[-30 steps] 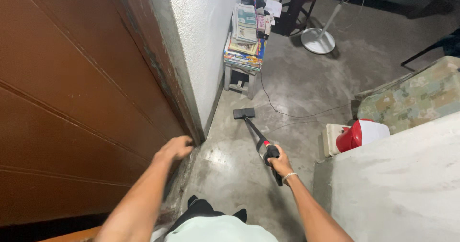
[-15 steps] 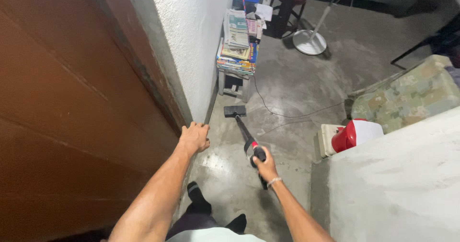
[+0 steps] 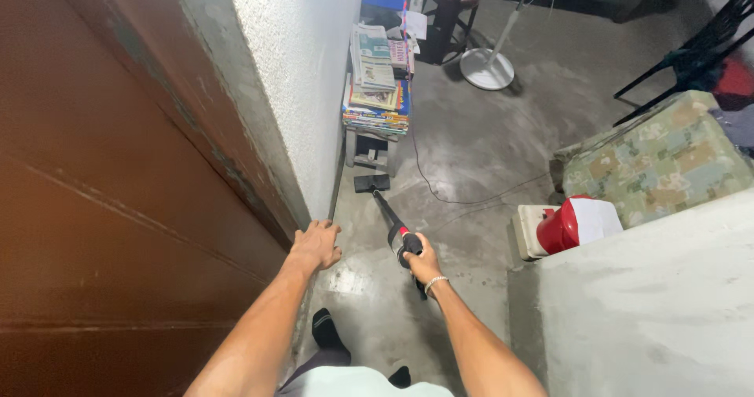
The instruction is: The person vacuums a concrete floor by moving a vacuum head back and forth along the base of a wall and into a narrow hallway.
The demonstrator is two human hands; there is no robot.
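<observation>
My right hand (image 3: 425, 262) grips the handle of a black stick vacuum (image 3: 389, 222) with a red band. Its flat floor head (image 3: 371, 182) rests on the concrete floor beside the white wall. My left hand (image 3: 316, 245) lies with fingers spread against the edge of the brown wooden door (image 3: 118, 208), at the wall corner. A thin black cord (image 3: 455, 197) runs across the floor to the right of the vacuum head.
A small stool carries a stack of magazines (image 3: 375, 83) against the wall, just past the vacuum head. A red and white appliance (image 3: 577, 223) sits by a grey concrete ledge (image 3: 644, 303). Farther off are a fan base (image 3: 487, 69), a patterned cushion (image 3: 667, 161) and a dark stool (image 3: 452, 4).
The vacuum head has slid forward toward the stool with the magazines. My left hand went from gripping the door edge to resting flat on it with fingers spread.
</observation>
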